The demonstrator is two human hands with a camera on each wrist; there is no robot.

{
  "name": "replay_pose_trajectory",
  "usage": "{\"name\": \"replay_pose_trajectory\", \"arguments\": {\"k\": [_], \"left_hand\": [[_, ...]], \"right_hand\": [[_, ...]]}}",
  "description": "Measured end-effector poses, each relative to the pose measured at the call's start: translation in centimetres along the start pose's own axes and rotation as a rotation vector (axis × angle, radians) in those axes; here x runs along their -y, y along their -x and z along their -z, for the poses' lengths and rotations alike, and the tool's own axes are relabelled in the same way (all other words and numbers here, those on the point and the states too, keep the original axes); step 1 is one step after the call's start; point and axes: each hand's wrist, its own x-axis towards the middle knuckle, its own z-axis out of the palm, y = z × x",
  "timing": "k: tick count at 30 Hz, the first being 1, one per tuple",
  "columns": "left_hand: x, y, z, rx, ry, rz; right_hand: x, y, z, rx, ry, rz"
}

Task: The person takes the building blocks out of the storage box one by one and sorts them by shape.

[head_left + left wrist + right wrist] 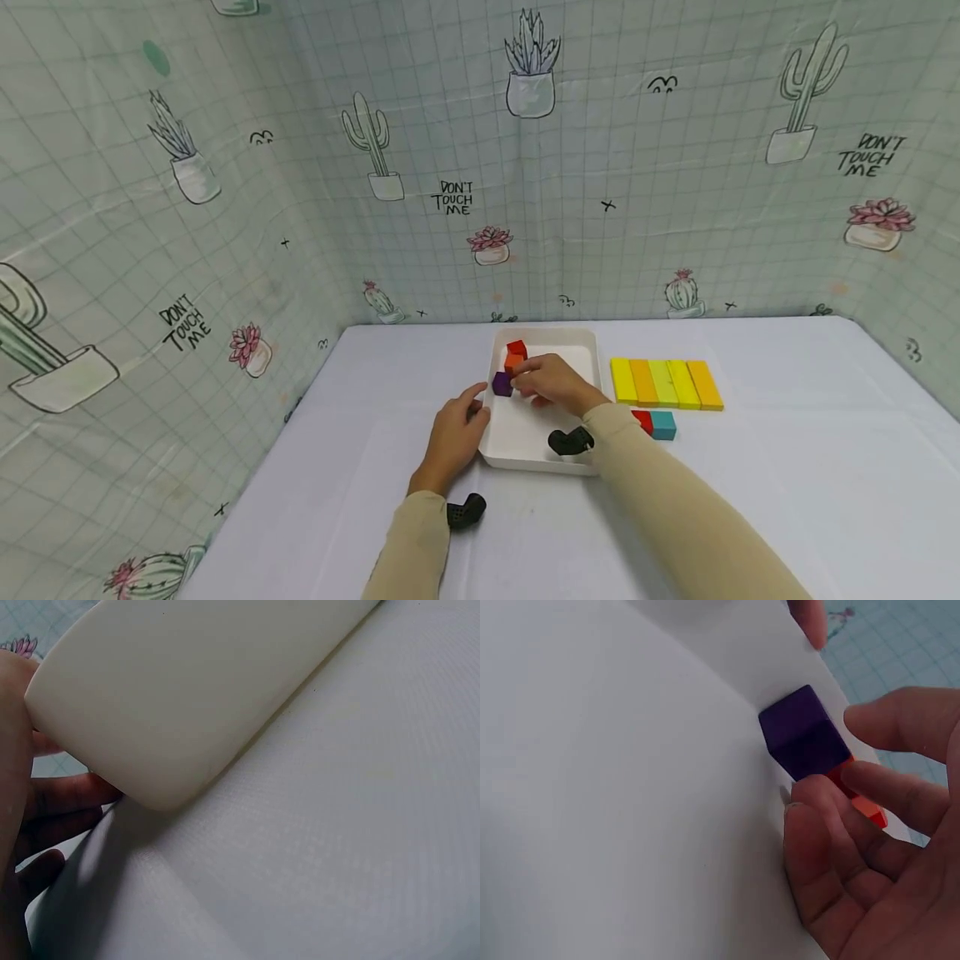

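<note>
Against the inner left wall of a white tray [540, 446] sits a purple cube [502, 384], seen close up in the right wrist view [802, 735]. Behind it, along the same wall, are an orange cube [513, 364] and a red cube [517, 347]. My right hand [555, 383] reaches into the tray, fingertips right at the purple cube's near corner, thumb and fingers spread apart around it. Outside, my left hand [456, 429] rests its fingers against the tray's left wall; the left wrist view shows them at the tray's outer side [165, 697].
Right of the tray lies a row of several yellow and orange planks [663, 383]. In front of them are a red block [642, 420], partly behind the right sleeve, and a teal block [663, 425]. A patterned cloth [600, 167] hangs behind the white table [810, 467].
</note>
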Motion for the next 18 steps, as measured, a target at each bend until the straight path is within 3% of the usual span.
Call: {"name": "replay_pose_trajectory", "arguments": {"k": [7,18], "left_hand": [[0.0,0.0,0.1,0.006,0.004,0.014],[-0.1,0.0,0.0,0.005,0.005,0.008]], "right_hand": [[0.1,-0.5,-0.7,-0.016,0.112,0.024],[0.1,0.0,-1.1,-0.07,0.184,0.038]]}}
